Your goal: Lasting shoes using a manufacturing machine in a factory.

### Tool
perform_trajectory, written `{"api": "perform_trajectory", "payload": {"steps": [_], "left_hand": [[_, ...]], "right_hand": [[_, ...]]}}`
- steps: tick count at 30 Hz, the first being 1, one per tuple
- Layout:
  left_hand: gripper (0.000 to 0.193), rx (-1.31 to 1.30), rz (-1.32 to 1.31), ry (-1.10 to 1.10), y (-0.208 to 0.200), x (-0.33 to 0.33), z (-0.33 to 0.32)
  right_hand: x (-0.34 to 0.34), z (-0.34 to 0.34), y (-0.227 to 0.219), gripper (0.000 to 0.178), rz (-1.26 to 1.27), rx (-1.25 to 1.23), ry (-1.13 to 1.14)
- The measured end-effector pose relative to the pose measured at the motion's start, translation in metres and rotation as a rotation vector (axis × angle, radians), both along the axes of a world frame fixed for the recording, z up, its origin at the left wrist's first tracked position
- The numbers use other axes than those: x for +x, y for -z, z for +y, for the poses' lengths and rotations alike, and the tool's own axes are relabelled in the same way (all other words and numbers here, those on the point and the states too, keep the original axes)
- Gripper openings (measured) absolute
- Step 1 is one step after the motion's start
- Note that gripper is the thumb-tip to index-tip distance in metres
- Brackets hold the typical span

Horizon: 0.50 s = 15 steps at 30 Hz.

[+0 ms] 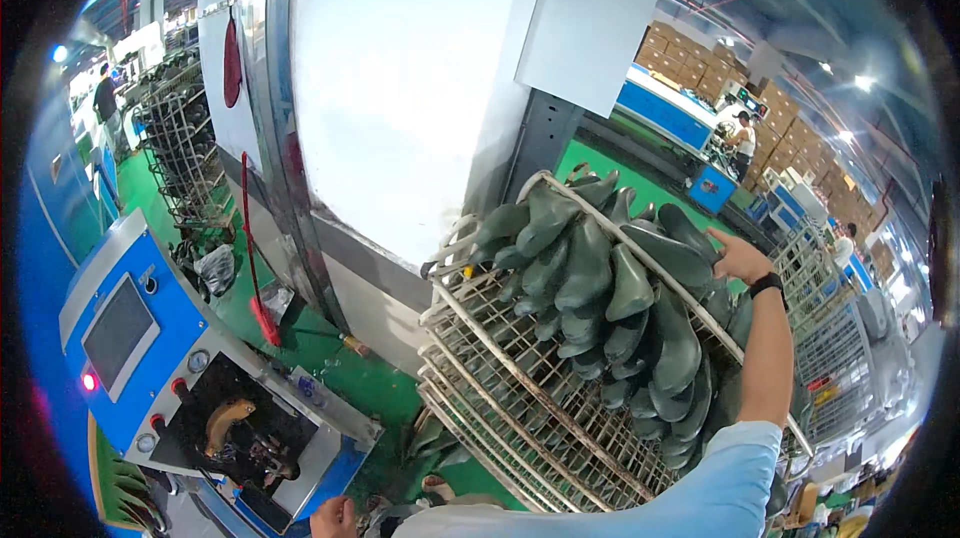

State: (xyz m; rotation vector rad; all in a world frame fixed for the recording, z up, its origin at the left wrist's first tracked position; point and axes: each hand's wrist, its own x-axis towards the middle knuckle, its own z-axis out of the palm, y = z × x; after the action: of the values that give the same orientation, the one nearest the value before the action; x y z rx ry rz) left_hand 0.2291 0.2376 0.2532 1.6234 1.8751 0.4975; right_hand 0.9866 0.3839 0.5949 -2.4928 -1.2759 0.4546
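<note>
Many dark green, foot-shaped shoe lasts [583,270] hang in tight rows on a pale wire rack [520,358] right of centre. At the rack's far right, my right hand [742,258] reaches over the top rail with thumb and fingers apart. Its fingertips are by the end of a dark green last [688,233]; a firm hold does not show. A black band circles that wrist. My left hand [333,517] is low, by the bottom edge, closed in a fist near the blue and white machine [215,338]. What that fist holds, if anything, is hidden.
The machine's dark recess holds a tan, curved piece [228,425]. A white panel [400,88] and grey post rise behind the rack. A red-handled tool [262,318] leans by the post. Another wire rack [830,368] stands right. People work farther back.
</note>
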Motion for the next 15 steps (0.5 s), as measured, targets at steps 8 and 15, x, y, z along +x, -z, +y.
{"api": "perform_trajectory", "payload": {"steps": [8, 15], "left_hand": [[0.037, 0.033, -0.059, -0.033, -0.005, -0.002, -0.005], [0.035, -0.105, 0.022, -0.003, -0.007, -0.001, 0.003]], "right_hand": [[0.007, 0.027, -0.032, 0.061, -0.117, 0.182, -0.164], [-0.045, 0.111, 0.003, 0.056, -0.296, 0.335, -0.359]]}}
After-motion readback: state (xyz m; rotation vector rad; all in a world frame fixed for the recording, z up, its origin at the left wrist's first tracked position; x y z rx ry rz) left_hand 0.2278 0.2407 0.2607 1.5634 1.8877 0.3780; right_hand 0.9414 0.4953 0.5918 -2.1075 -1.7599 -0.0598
